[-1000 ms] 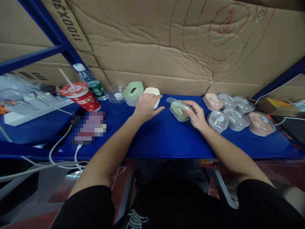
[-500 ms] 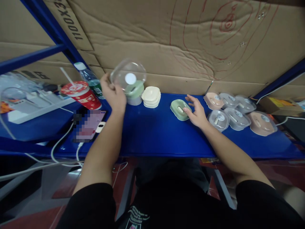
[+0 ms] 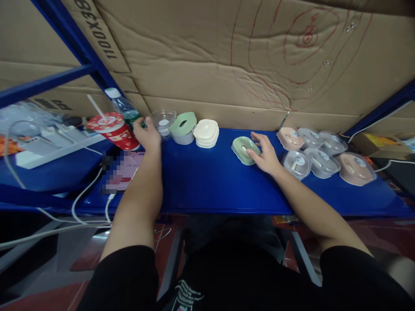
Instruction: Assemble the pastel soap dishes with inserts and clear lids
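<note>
My left hand (image 3: 148, 134) is at the left side of several nested clear lids (image 3: 164, 124), its thumb and fingers apart with nothing seen between them. Right of the lids stand green pieces with a slot in the top one (image 3: 183, 125), resting on a greyish stack, and a stack of cream pieces (image 3: 206, 133). My right hand (image 3: 266, 154) is open at the right edge of a green scalloped dish (image 3: 244, 150). Its thumb touches the dish beside a small cream bar, while the other fingers spread behind.
Several clear-covered peach and grey dishes (image 3: 325, 162) are grouped on the right. At the left are a red cup with a straw (image 3: 118, 134), a bottle (image 3: 125, 106), a phone (image 3: 125, 170) and white cables. Cardboard (image 3: 194, 56) backs the blue table (image 3: 207, 185).
My left hand has moved left and down and let go of the clear lid, which now lies with the nested lids left of the green pieces. My right hand has barely moved.
</note>
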Demonstrator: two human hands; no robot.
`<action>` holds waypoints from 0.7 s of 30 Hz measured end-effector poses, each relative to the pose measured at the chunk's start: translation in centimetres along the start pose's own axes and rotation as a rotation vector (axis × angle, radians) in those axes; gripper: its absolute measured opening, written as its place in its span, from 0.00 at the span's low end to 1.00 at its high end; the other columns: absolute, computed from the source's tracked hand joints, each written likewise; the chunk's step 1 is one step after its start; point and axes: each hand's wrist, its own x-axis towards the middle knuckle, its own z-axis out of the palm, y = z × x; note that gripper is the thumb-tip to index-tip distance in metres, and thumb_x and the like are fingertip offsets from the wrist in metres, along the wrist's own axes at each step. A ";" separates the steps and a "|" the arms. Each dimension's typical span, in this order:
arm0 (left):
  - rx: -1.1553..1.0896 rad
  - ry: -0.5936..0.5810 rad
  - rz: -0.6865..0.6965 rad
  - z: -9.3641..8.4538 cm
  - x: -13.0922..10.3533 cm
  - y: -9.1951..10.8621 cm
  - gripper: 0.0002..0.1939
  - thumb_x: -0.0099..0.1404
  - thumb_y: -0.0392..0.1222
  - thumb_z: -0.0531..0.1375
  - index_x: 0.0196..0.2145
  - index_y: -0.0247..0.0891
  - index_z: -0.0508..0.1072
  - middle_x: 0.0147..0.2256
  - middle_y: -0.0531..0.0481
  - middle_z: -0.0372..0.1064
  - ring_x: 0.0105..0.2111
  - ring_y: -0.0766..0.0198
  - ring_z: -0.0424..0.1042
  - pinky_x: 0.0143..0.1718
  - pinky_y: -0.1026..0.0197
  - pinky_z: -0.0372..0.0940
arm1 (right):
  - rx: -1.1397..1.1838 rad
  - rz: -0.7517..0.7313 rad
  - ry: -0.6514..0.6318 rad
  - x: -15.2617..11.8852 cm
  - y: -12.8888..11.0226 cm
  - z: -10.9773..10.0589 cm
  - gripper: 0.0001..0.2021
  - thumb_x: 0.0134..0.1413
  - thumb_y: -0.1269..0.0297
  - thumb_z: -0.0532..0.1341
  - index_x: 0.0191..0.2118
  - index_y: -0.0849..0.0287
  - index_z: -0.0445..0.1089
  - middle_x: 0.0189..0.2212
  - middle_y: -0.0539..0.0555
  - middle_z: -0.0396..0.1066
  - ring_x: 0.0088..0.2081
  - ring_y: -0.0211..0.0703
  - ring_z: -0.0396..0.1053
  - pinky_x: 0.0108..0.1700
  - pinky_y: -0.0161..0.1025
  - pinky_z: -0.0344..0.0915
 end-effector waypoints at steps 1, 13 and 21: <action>-0.007 -0.010 -0.003 0.1 0.1 0.0 0.05 0.77 0.33 0.62 0.42 0.33 0.68 0.43 0.50 0.69 0.41 0.66 0.68 0.50 0.62 0.64 | -0.003 -0.002 0.000 0.0 0.0 0.0 0.35 0.68 0.37 0.63 0.73 0.47 0.63 0.64 0.64 0.69 0.63 0.67 0.70 0.63 0.70 0.72; -0.025 0.036 -0.043 -0.2 -0.3 0.6 0.11 0.72 0.20 0.58 0.45 0.32 0.66 0.30 0.61 0.51 0.29 0.68 0.54 0.40 0.62 0.59 | -0.030 0.025 -0.050 0.0 -0.1 0.0 0.38 0.67 0.33 0.61 0.74 0.47 0.61 0.65 0.65 0.67 0.64 0.68 0.68 0.65 0.71 0.69; -0.039 -0.059 0.034 0.6 0.7 -1.0 0.10 0.71 0.22 0.56 0.42 0.34 0.64 0.30 0.59 0.55 0.31 0.68 0.59 0.38 0.62 0.59 | -0.160 0.123 -0.154 0.0 0.8 0.1 0.40 0.66 0.33 0.60 0.72 0.55 0.64 0.67 0.68 0.66 0.70 0.71 0.63 0.71 0.72 0.59</action>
